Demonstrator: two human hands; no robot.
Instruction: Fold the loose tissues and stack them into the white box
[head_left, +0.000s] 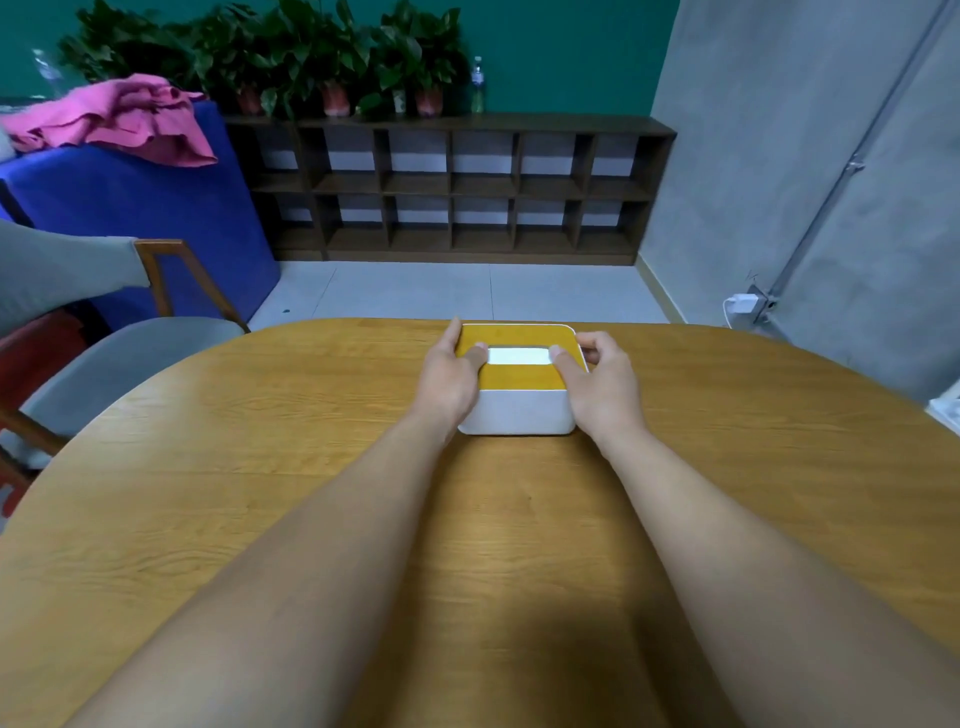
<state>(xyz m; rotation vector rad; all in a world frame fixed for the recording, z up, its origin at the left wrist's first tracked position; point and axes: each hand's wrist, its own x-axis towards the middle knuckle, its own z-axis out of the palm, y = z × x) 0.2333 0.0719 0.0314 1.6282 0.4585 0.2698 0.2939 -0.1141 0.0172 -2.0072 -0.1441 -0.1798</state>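
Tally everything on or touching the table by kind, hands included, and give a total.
White box with wooden lid, white tissue showing in the lid's slot: 1
Hands gripping the box, left hand and right hand, each with a thumb at the slot's edge: 2
Loose tissues lying on the wooden table: 0
Total: 3

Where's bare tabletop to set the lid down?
Bare wood lies left of the left hand, right of the right hand, and between the forearms in front of the white box. Crowded only at its yellow lid, which both hands hold.
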